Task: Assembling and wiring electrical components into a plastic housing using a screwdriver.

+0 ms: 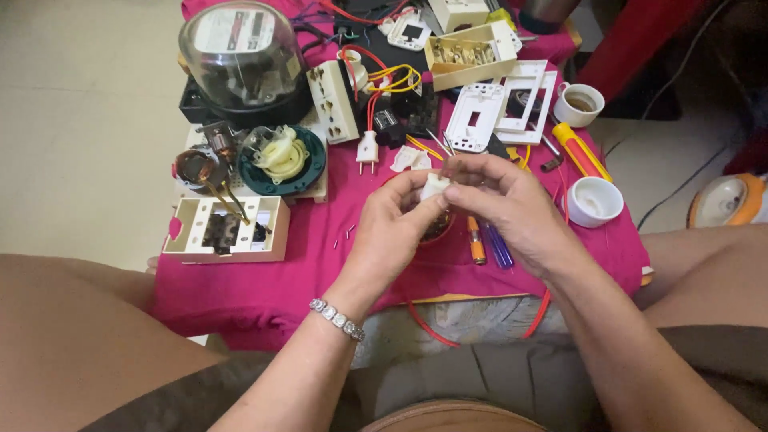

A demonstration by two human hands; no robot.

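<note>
1. That small white plastic piece is mostly buried between the left hand and the right hand. Only one corner pokes out, so no telling what it is.
2. Something round and reddish-brown sits under the hands, almost fully covered.
3. The orange-and-white appliance is chopped off by the right edge.
4. The dark metal cup up top is cut by the frame; only its base shows.
5. The red wire runs under the pink cloth, so its ends are hidden.
6. The bits inside the cream box are too tiny to make out.
7. The table itself is hidden under the cloth.
</note>
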